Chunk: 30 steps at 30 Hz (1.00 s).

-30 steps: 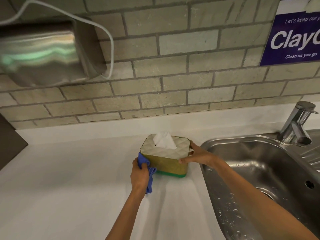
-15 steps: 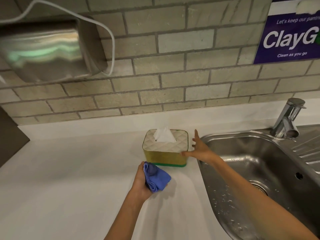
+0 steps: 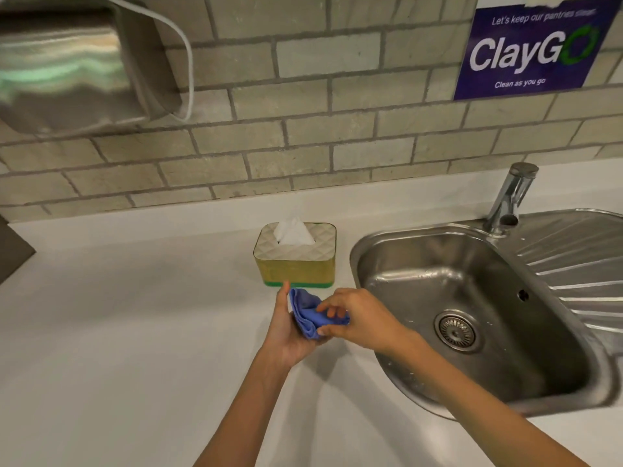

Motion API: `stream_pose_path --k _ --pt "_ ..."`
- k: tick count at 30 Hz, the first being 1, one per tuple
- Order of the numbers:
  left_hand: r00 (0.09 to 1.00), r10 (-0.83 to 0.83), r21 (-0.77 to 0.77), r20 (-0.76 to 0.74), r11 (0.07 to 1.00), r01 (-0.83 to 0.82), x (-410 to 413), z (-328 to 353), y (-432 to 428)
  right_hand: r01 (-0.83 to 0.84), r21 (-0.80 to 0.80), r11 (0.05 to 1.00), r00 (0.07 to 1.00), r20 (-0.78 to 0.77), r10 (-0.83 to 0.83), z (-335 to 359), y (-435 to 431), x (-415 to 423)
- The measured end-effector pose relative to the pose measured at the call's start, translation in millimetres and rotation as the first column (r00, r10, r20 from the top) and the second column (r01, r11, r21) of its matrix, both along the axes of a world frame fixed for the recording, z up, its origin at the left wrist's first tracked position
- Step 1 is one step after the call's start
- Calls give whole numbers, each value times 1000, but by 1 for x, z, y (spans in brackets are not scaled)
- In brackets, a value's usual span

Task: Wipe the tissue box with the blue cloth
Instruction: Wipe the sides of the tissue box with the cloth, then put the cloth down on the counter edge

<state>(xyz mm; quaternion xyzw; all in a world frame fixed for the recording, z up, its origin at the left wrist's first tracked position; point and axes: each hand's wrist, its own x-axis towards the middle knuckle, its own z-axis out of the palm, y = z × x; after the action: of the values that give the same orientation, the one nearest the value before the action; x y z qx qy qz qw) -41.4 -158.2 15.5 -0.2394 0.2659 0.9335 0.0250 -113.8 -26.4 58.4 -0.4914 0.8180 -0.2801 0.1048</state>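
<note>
The tissue box (image 3: 296, 267) has a cream quilted lid, yellow sides and a green base. It stands upright on the white counter with a white tissue sticking out of the top. Nothing touches it. Just in front of it, my left hand (image 3: 286, 335) holds the folded blue cloth (image 3: 308, 313) in its palm. My right hand (image 3: 360, 320) meets it from the right, fingers pinching the cloth's edge. Both hands hover a little above the counter.
A steel sink (image 3: 472, 315) with a drain and ribbed drainer lies right of the box, its tap (image 3: 510, 197) at the back. A steel dispenser (image 3: 74, 69) hangs on the brick wall at upper left. A purple sign (image 3: 532, 48) is at upper right.
My left hand pulled the cloth off the box's left side and back toward me. My right hand let go of the box's right side and came over to grip the cloth.
</note>
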Motion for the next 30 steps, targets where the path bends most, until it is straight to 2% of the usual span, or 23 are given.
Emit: stream_pose_path --k 4,6,8,12,16,19,21,23,30 --pt "997 -82 -58 -2 995 82 9 -7 21 64 -8 998 998 -8 -64 3 22 -3" --pt "993 -111 -100 -31 989 107 13 -8 34 174 -55 983 983 66 -170 3 37 -8" --pt "995 -91 -120 39 988 95 14 -12 45 298 -91 950 946 163 -281 1 54 -12" --pt "957 14 -336 290 938 88 21 -21 63 508 -67 859 820 345 -458 -6 94 -19" --pt "946 94 -527 312 845 90 27 -23 81 608 35 793 659 536 -528 -20 139 -14" --pt "945 92 -610 313 783 126 36 -27 99 641 99 761 562 615 -554 -35 175 -1" --pt "948 58 -623 314 765 160 43 -29 115 666 145 732 525 606 -598 -47 198 9" --pt "947 41 -652 320 735 188 49 -33 131 679 178 712 530 553 -643 -58 218 18" --pt "937 49 -741 347 626 242 60 -41 175 736 166 656 526 469 -709 -74 263 38"
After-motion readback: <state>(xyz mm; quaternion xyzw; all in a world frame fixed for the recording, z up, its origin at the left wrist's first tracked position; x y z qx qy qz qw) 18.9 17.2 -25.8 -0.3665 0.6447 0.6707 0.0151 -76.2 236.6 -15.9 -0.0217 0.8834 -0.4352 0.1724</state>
